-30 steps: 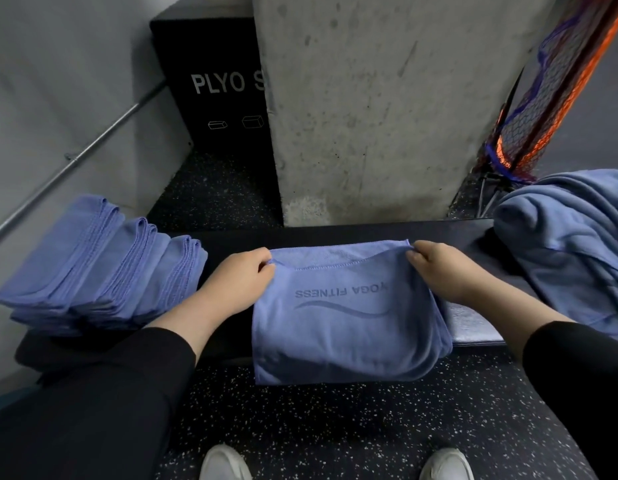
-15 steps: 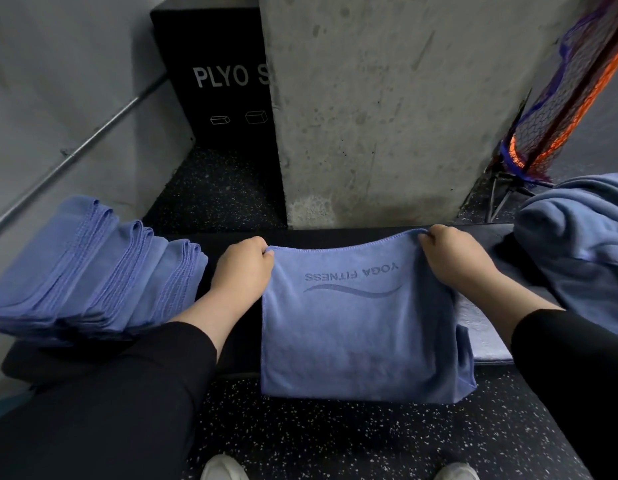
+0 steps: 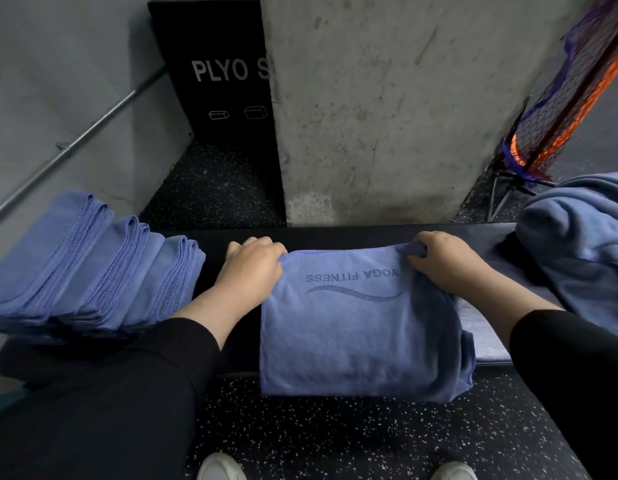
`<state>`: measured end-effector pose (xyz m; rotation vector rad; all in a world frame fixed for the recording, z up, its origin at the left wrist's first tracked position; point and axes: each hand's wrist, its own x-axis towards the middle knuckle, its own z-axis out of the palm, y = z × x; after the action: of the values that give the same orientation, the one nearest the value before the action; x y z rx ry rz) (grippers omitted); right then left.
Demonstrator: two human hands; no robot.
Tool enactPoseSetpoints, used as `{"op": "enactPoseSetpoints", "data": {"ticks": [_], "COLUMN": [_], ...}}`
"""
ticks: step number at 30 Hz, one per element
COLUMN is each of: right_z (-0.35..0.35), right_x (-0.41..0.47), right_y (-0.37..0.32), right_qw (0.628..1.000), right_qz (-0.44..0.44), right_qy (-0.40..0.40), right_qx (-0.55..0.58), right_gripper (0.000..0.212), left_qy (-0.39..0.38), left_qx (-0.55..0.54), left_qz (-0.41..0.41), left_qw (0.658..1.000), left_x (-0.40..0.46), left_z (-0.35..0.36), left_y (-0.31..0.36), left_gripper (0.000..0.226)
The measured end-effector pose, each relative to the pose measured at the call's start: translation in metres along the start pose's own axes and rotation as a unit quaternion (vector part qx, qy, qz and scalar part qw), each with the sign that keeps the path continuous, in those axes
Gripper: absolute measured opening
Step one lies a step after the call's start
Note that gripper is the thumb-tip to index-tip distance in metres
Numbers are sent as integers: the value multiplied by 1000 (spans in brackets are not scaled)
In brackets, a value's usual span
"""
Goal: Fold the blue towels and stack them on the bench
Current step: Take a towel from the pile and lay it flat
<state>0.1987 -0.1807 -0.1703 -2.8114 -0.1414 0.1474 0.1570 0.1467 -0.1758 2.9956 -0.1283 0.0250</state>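
Head view: both hands, left hand [image 3: 250,263] and right hand [image 3: 442,259], pinch the towel's [image 3: 356,327] far corners on the desk [image 3: 480,237]. A folded stack [image 3: 93,265] lies left; a pile [image 3: 584,237], apparently unfolded, waits right.

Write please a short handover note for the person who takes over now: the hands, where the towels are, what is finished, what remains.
Left hand grips the far left corner of the towel being folded; right hand grips its far right corner.
That towel lies across the bench, its near part hanging over the front edge, logo up.
Done: a stack of folded towels at the left end.
Left: finish this fold, add it to the stack, then work through the unfolded pile on the right.
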Motion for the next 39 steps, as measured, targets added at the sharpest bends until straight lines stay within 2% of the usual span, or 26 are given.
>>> {"op": "enactPoseSetpoints", "data": {"ticks": [2, 5, 8, 15, 17, 20, 23, 26, 27, 30, 31, 35, 39], "right_z": [-6, -19, -34, -74, -86, -110, -133, -155, -161, -176, -181, -198, -204], "right_x": [-5, -17, -29, -66, -78, -102, -125, -152, -159, -176, -181, -203, -217], "right_y": [-2, -5, -4, -14, -18, -31, -40, -50, -53, -60, -63, -70, -79], "right_qw": [1000, 998, 990, 973, 966, 974, 960, 930, 933, 940, 937, 909, 884], "right_qz": [6, 8, -20, -36, -39, -65, -69, -85, -94, -101, -100, -95, -86], "right_qy": [2, 20, 43, 113, 125, 132, 162, 171, 170, 189, 189, 190, 163], "right_qx": [11, 61, 131, 197, 222, 170, 217, 315, 303, 266, 275, 358, 429], "right_gripper": [11, 16, 24, 23, 29, 13, 24, 23, 22, 23, 23, 22, 16], "left_qy": [2, 16, 20, 93, 108, 131, 167, 211, 209, 162, 163, 192, 171], "left_qx": [-50, -186, -268, -339, -351, -382, -452, -528, -527, -460, -460, -518, -578], "left_qz": [-12, -28, -33, -41, -37, -33, -40, -47, -39, -18, -24, -31, -22], "left_qw": [999, 982, 963, 935, 930, 914, 875, 821, 823, 873, 873, 833, 798], "left_x": [-5, -16, -29, -59, -69, -88, -110, -129, -133, -149, -154, -169, -175], "left_z": [-4, -17, -33, -76, -89, -107, -128, -156, -162, -169, -170, -190, -201], "left_y": [-2, -7, -12, -11, -9, -5, 3, 9, 7, -1, -3, 4, 13], "left_gripper": [23, 11, 14, 31, 32, 28, 22, 17, 16, 12, 14, 21, 23]}}
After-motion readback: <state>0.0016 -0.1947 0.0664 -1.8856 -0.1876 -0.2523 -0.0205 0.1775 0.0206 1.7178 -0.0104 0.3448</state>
